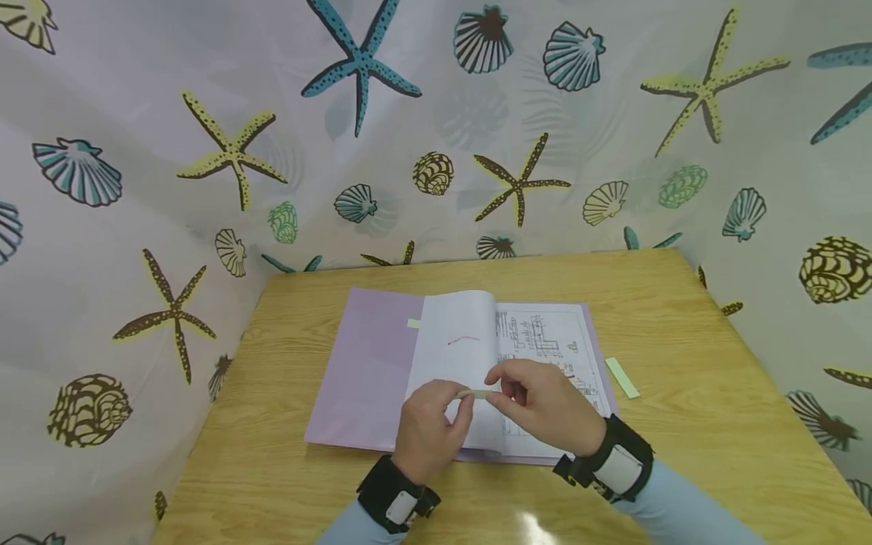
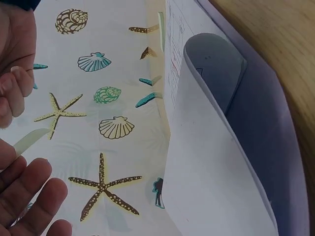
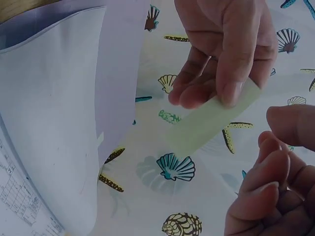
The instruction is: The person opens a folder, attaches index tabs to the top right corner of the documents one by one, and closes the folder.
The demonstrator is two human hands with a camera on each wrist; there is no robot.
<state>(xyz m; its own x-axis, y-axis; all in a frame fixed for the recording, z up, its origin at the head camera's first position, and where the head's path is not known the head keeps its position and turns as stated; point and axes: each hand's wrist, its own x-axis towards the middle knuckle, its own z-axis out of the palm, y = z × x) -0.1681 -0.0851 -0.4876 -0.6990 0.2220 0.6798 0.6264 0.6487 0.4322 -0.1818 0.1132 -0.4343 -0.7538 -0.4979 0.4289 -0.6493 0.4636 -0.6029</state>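
Observation:
A pale green sticky-note strip (image 3: 211, 120) is pinched between the thumb and fingers of my left hand (image 1: 432, 428), above an open lilac folder (image 1: 371, 363). My right hand (image 1: 545, 401) is beside the strip's other end, its fingers loosely bent. In the right wrist view a small gap separates the right fingertips (image 3: 268, 140) from the strip. Below the hands a white page (image 1: 450, 356) with a thin red line is turned over to the left and bulges at its fold. Printed drawings cover the sheet (image 1: 545, 333) on the right.
Another pale green strip (image 1: 623, 378) lies on the wooden table (image 1: 688, 341) right of the folder. A small pale tab (image 1: 413, 323) shows at the turned page's left edge. A curtain (image 1: 422, 98) printed with shells and starfish surrounds the table's back and sides.

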